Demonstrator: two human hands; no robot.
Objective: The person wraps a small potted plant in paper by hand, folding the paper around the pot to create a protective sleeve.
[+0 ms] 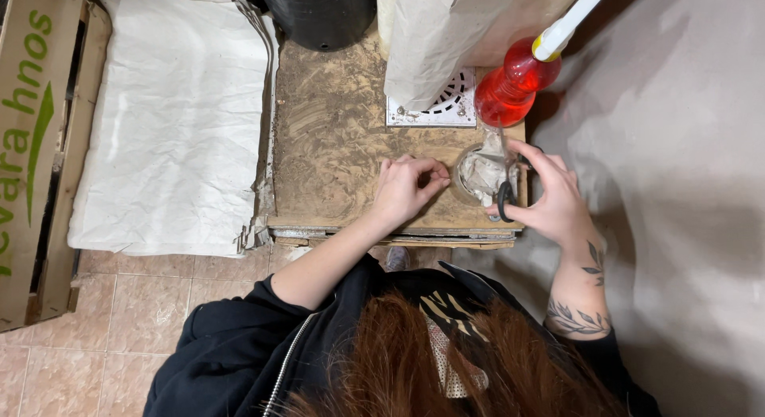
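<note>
While both hands work at the near edge of the dusty brown chipboard counter [335, 138], the small round clear cup stuffed with crumpled grey paper [480, 176] sits between them. Left hand [406, 187] rests on the board just left of the cup, fingers [431, 175] curled in, tips pinched together, touching the cup's left rim; cannot tell if anything is pinched. Right hand [551, 200] is just right of the cup, fingers closed through the handles of black scissors [505, 200], blades hidden at the cup. Behind the cup: white square metal drain grate [446, 106], red translucent plastic spray bottle [510, 90], tall paper-wrapped bundle [446, 35]. Far left of the cup, a stack of white crumpled paper sheets [175, 122] and a cardboard box [32, 146].
</note>
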